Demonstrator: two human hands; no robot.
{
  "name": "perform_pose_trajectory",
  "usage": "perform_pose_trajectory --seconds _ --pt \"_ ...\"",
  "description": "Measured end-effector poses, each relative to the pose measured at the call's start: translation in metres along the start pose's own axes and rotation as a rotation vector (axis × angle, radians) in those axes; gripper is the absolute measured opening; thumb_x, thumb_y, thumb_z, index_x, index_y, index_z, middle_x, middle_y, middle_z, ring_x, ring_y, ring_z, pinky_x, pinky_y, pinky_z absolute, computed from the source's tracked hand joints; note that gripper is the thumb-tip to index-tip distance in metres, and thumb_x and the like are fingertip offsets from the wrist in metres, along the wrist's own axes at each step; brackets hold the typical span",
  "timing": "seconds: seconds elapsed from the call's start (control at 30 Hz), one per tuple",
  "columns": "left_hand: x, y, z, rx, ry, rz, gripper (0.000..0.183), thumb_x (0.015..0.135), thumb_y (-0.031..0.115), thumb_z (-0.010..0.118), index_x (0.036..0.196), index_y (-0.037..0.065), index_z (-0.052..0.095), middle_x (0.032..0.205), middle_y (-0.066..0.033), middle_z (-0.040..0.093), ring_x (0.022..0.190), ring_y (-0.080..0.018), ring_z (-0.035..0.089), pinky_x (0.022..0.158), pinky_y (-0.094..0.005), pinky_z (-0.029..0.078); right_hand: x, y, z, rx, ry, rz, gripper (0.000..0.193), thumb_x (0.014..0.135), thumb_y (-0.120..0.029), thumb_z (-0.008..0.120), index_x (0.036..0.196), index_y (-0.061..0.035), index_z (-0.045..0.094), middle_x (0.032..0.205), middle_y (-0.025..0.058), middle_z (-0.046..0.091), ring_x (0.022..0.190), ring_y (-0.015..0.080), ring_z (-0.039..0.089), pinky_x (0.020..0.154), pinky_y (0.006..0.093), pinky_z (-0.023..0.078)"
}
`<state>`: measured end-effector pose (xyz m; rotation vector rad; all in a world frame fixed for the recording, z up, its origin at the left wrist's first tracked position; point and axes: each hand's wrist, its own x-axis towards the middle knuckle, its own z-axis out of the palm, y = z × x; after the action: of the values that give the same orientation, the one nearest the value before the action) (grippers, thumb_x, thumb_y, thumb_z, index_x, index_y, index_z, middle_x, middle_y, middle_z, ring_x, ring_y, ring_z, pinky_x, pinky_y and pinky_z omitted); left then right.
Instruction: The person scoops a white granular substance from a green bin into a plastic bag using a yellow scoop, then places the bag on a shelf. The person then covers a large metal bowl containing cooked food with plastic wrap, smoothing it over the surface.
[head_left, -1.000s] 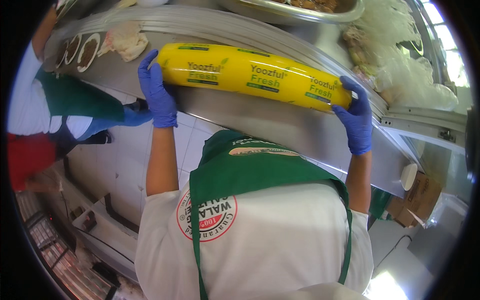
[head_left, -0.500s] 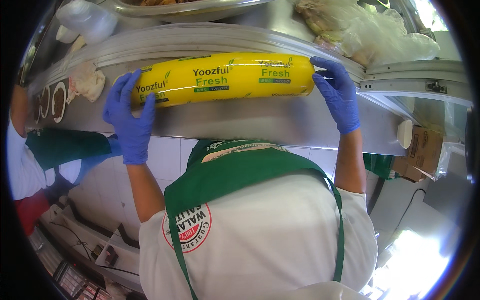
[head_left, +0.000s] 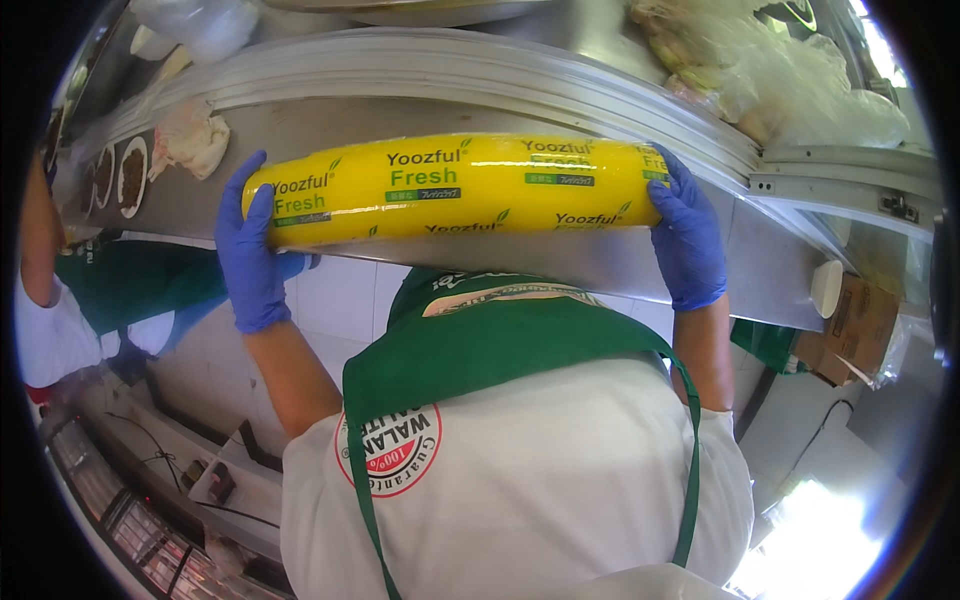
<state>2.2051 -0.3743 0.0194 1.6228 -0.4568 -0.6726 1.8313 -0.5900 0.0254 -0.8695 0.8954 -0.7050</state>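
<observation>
Yellow roll: we should support it evenly — ends level.
Left hand: clasping left end.
Right hand: clasping right end.

the yellow roll has moved nearer the green apron.

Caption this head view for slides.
Blue-gloved left hand and right hand hold a yellow food-wrap roll by its ends at a metal counter.
</observation>
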Motion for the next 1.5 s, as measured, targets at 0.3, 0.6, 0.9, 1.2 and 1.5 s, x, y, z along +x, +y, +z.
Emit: perform_pose_trajectory --seconds 0.3,0.6,0.9,1.2,1.5 --pt "0.011 -0.021 0.002 0.012 -0.072 0.308 0.073 0.085 0.0 0.062 0.151 0.01 0.033 0.135 -0.0141 0.055 0.12 -0.0214 0.055 0.109 -0.036 0.038 -0.002 0.018 -0.018 -0.416 -0.005 -0.149 0.062 0.086 -0.003 0.062 0.145 -0.0031 0.041 0.126 0.0116 0.061 0.119 0.018 0.055 0.104 0.0321 0.041" --pt "0.004 0.014 0.021 0.746 0.063 0.759 0.056 0.081 0.029 0.07 0.136 0.019 0.06 0.144 -0.0106 0.048 0.139 -0.0288 0.038 0.116 -0.0437 0.027 0.003 -0.009 0.023 -1.354 0.072 -0.856 0.042 0.081 -0.014 0.075 0.122 -0.0139 0.065 0.126 0.0072 0.061 0.118 0.0284 0.053 0.105 0.0409 0.038" --pt "0.008 0.043 0.077 1.001 -0.324 0.928 0.036 0.082 0.037 0.073 0.116 0.025 0.07 0.119 0.0024 0.062 0.121 -0.0198 0.053 0.109 -0.0413 0.022 0.024 0.022 0.112 -1.478 -0.169 -1.068 0.043 0.081 -0.022 0.077 0.122 -0.0186 0.064 0.118 0.0033 0.061 0.113 0.0277 0.053 0.095 0.0435 0.038" --pt "0.011 0.031 0.086 1.109 -0.312 1.172 0.015 0.079 0.018 0.068 0.091 0.014 0.06 0.095 -0.0001 0.061 0.097 -0.02 0.061 0.088 -0.0394 0.043 0.037 0.025 0.112 -1.408 -0.208 -1.117 0.038 0.081 -0.02 0.075 0.118 -0.017 0.064 0.116 0.0029 0.061 0.11 0.0276 0.053 0.092 0.0441 0.039" --pt "0.023 0.01 0.08 0.941 -0.475 1.303 0.031 0.078 0.014 0.068 0.104 0.011 0.053 0.091 -0.0071 0.057 0.086 -0.0284 0.058 0.081 -0.0432 0.048 0.042 0.034 0.139 -1.337 -0.324 -1.202 0.026 0.082 -0.023 0.074 0.105 -0.0171 0.065 0.099 -0.0002 0.062 0.098 0.0252 0.056 0.083 0.0417 0.044"
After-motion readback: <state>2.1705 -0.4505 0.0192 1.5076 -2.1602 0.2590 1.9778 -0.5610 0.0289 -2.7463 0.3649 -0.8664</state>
